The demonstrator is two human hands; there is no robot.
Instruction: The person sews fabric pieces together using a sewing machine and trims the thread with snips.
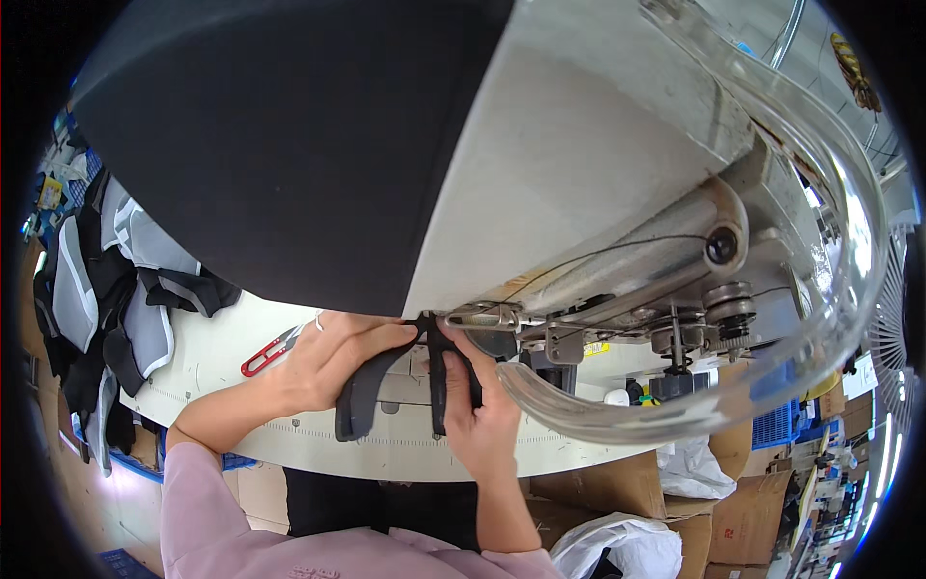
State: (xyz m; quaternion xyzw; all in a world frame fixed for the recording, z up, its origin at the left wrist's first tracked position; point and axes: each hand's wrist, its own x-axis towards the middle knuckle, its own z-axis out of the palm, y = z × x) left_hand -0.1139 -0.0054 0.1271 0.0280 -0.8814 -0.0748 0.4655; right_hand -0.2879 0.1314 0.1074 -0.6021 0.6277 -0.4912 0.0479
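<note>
A dark fabric piece (364, 398) hangs in two strips over the near edge of the sewing table, its top end beside the needle area of a sewing machine (579, 164). My left hand (328, 365) closes on the left strip, fingers stretched toward the top end; a ring shows on one finger. On the right strip, my right hand (477, 415) pinches with the thumb in front and fingers behind. The machine's head hides the needle and part of my fingertips. Red-handled thread snips (265, 357) lie on the table left of my left hand.
A pile of grey and black fabric pieces (106, 289) sits at the table's left end. A clear curved tube (666, 415) arcs round the machine's right side. A big black panel (270, 145) covers the upper left. Cardboard boxes (748, 516) and white plastic bags (617, 545) stand lower right.
</note>
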